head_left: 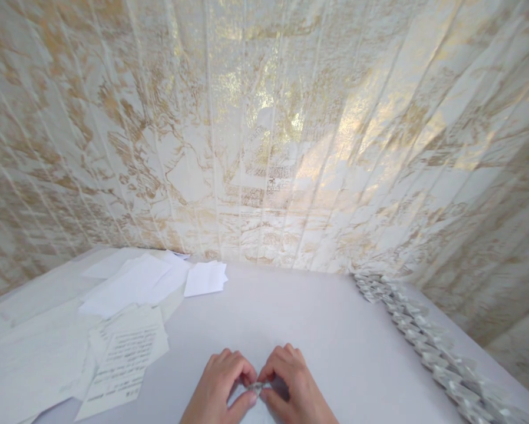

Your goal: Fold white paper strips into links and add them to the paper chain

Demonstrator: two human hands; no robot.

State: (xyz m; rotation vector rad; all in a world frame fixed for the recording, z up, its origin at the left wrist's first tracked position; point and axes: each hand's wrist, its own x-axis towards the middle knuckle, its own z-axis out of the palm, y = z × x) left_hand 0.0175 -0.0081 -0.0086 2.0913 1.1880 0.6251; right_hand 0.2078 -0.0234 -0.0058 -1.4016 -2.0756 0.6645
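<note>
At the near middle of the table, my left hand (225,381) and my right hand (291,380) meet, thumbs and fingertips pinched together. Between them they grip a small folded piece of paper (258,386), greyish with dark print marks. Its exact shape is mostly covered by my fingers. Just below it, a pale patch that may be paper shows between my wrists.
Printed sheets (127,359) and blank white papers (127,282) spread over the left side. A small stack of white paper pieces (205,278) lies at the back. Along the right edge runs a long chain of folded paper (427,347). A gold-patterned curtain (255,147) hangs behind the table (291,306).
</note>
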